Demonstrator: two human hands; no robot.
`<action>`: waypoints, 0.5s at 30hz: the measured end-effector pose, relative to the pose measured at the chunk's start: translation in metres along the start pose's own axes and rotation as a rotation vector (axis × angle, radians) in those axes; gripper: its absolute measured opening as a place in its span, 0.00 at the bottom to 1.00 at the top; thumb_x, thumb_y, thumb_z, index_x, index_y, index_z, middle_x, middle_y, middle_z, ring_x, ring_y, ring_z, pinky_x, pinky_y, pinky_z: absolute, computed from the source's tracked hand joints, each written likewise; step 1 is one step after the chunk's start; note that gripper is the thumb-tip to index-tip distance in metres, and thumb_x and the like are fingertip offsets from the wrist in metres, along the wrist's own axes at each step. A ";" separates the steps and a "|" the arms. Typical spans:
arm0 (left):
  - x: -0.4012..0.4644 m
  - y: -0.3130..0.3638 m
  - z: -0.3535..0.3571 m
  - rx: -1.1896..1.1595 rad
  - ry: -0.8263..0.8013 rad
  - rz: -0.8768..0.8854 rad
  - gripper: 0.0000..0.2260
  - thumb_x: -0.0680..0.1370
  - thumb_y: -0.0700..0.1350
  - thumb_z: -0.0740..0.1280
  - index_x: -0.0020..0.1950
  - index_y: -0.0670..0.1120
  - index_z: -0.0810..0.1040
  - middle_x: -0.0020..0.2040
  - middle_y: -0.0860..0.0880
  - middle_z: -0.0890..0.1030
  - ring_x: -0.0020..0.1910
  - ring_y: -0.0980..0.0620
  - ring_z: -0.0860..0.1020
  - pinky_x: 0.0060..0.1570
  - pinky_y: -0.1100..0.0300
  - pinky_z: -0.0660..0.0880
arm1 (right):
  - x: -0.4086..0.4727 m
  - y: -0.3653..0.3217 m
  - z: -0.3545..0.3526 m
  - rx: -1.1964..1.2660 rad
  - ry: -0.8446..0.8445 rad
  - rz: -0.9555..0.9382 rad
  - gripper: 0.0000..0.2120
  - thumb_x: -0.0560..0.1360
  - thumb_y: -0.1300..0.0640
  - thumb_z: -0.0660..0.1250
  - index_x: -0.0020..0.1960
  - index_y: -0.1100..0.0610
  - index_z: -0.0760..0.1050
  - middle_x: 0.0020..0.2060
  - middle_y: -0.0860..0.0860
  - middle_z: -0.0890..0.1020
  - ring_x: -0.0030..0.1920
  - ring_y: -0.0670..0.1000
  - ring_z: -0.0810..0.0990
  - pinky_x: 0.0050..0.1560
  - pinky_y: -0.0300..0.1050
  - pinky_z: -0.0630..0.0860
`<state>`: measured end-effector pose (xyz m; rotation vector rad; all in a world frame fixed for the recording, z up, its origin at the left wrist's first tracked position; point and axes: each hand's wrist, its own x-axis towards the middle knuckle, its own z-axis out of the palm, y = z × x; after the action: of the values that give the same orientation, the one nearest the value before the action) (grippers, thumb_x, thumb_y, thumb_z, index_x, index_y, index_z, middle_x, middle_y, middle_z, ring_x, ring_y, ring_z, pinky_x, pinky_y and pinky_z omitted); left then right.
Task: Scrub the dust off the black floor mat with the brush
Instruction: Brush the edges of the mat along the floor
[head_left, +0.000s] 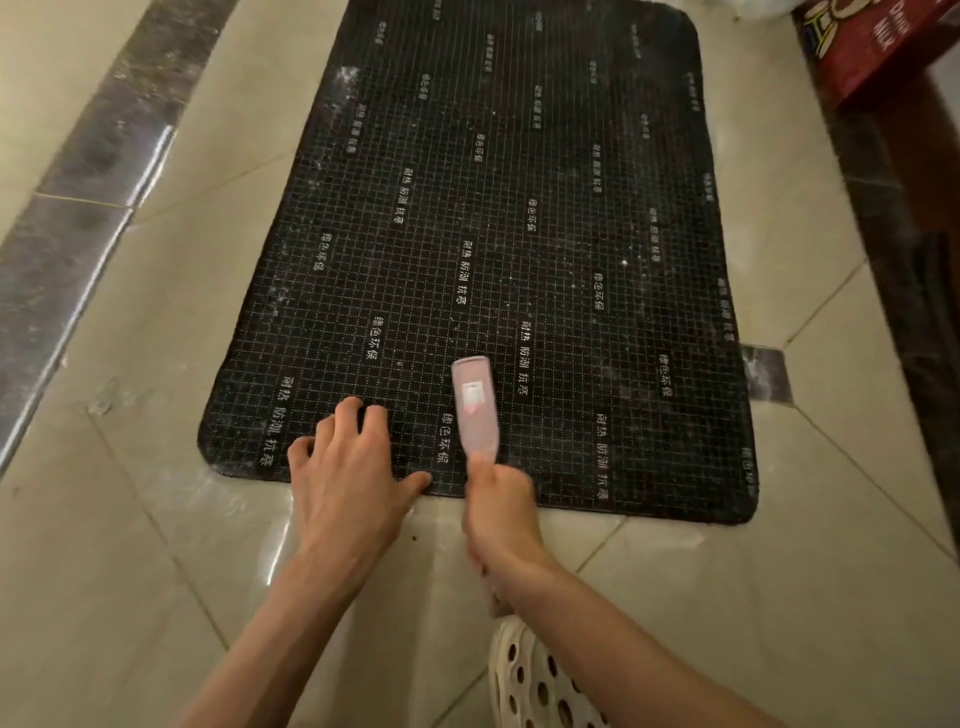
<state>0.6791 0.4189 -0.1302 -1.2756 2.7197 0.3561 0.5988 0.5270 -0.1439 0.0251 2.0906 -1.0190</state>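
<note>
Both hands work: left fingers (358, 415) spread pressing mat (519, 208), right hand (498, 504) gripping brush (474, 408).

Floor mat (519, 208): black, gridded all over with fine white dotted lines; short columns of white characters repeated in diagonal rows; whitish dust smudges near far left corner and along right side.
Brush (474, 410): translucent pale pink, with a small white and red label on its back.
Floor tiles (156, 519): glossy beige, thin darker grout lines running diagonally.
Border strip (104, 130): dark grey marbled stone with paler veins, along the left.
Small inset tile (763, 374): same dark grey marbling, beside mat's right edge.
Box (878, 47): deep red, yellow and white print.
Shoe (535, 680): cream, dotted with dark round holes.
</note>
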 end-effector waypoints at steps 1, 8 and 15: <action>0.001 0.000 0.000 -0.003 0.000 0.003 0.34 0.66 0.65 0.76 0.65 0.49 0.72 0.69 0.46 0.71 0.66 0.44 0.72 0.64 0.43 0.67 | -0.003 0.002 -0.005 -0.047 -0.008 -0.011 0.20 0.83 0.51 0.55 0.35 0.55 0.73 0.27 0.50 0.72 0.27 0.49 0.69 0.29 0.45 0.64; 0.000 -0.003 0.001 -0.021 0.000 0.009 0.36 0.67 0.66 0.75 0.68 0.50 0.71 0.72 0.47 0.69 0.69 0.46 0.70 0.67 0.43 0.67 | 0.010 0.067 -0.160 0.110 0.448 0.203 0.23 0.82 0.45 0.59 0.35 0.58 0.72 0.22 0.53 0.70 0.24 0.52 0.67 0.28 0.47 0.65; -0.002 -0.002 -0.001 -0.021 -0.015 0.013 0.35 0.69 0.67 0.73 0.69 0.51 0.69 0.74 0.49 0.67 0.72 0.47 0.67 0.69 0.44 0.65 | 0.021 0.033 -0.082 0.259 0.291 0.168 0.15 0.82 0.54 0.58 0.38 0.57 0.71 0.23 0.51 0.68 0.20 0.49 0.64 0.24 0.41 0.60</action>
<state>0.6814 0.4189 -0.1287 -1.2559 2.7206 0.3954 0.5429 0.5978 -0.1494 0.4978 2.1532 -1.2336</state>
